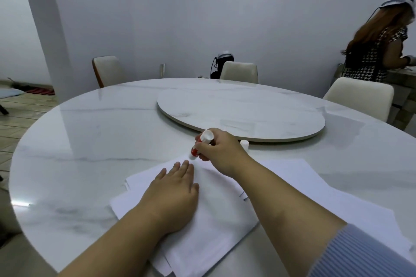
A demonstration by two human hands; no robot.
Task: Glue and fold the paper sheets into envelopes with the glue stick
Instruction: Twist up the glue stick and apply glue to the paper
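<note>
A stack of white paper sheets [216, 213] lies on the round marble table [90, 141] in front of me. My left hand [173, 195] rests flat on the top sheet, fingers together and pointing away. My right hand [218, 153] grips a red and white glue stick [200, 145], tilted, with its lower tip touching the far corner of the top sheet. A small white cap [244, 143] stands on the table just behind my right hand. More sheets [315, 186] spread out to the right under my right forearm.
A marble turntable [240, 112] sits in the table's middle beyond my hands. White chairs [239, 72] stand around the far side. A person [378, 51] stands at a counter at the far right. A dark device [219, 65] sits behind the far chair.
</note>
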